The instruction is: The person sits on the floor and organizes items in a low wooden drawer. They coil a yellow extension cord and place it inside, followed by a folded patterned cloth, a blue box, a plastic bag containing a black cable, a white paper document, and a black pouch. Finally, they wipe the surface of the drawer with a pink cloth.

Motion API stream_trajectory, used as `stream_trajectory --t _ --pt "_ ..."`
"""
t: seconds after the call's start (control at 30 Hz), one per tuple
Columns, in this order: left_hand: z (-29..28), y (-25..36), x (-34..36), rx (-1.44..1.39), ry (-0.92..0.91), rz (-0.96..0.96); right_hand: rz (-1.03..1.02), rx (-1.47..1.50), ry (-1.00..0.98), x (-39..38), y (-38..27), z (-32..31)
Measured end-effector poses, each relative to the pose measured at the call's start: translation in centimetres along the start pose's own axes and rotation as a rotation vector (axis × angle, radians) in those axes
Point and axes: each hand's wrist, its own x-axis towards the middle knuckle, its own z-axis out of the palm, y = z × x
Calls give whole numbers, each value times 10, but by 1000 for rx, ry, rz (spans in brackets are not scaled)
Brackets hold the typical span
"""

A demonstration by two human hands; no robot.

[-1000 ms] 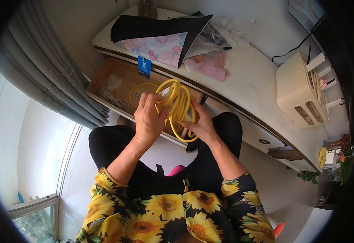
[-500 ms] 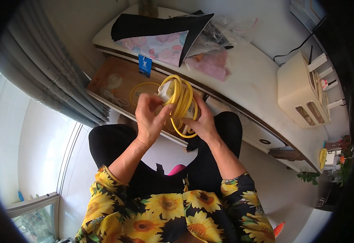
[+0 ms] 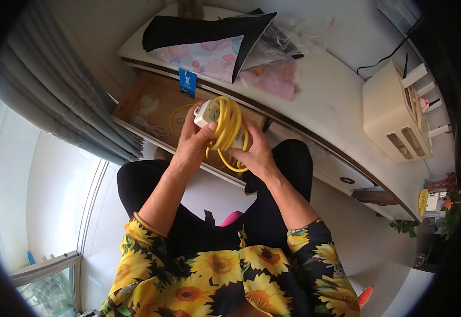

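Observation:
Between my hands is a white power strip [image 3: 205,114] with its yellow cord [image 3: 229,127] wound around it in several loops. My left hand [image 3: 191,138] grips the strip's near-left end, thumb on top beside the sockets. On the other side, my right hand [image 3: 257,150] is closed around the strip and the coils. A loose loop of the yellow cord hangs below the bundle. The bundle is held above an open wooden drawer [image 3: 162,103], where more yellow cord curves at the left of my hand and a white cable [image 3: 148,127] lies.
The white cabinet top [image 3: 325,105] bears a black and pink floral cloth [image 3: 204,55], clear plastic bags and a pink piece [image 3: 278,82]. A blue card [image 3: 187,83] stands at the drawer's back edge. A cream box with a router [image 3: 396,113] is at right; grey curtains [image 3: 56,90] hang left.
My left hand has closed on the end of the power strip, which has turned so its sockets show more. The loose yellow loop has shifted slightly left.

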Motion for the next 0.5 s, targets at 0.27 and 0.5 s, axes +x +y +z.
stream_trajectory --t 0.27,0.5 --pt "-30 1 11 -91 -89 -251 -84 -175 -86 16 -14 -2" --pt "-46 41 13 64 -93 -259 -262 -333 -187 46 -36 -7"
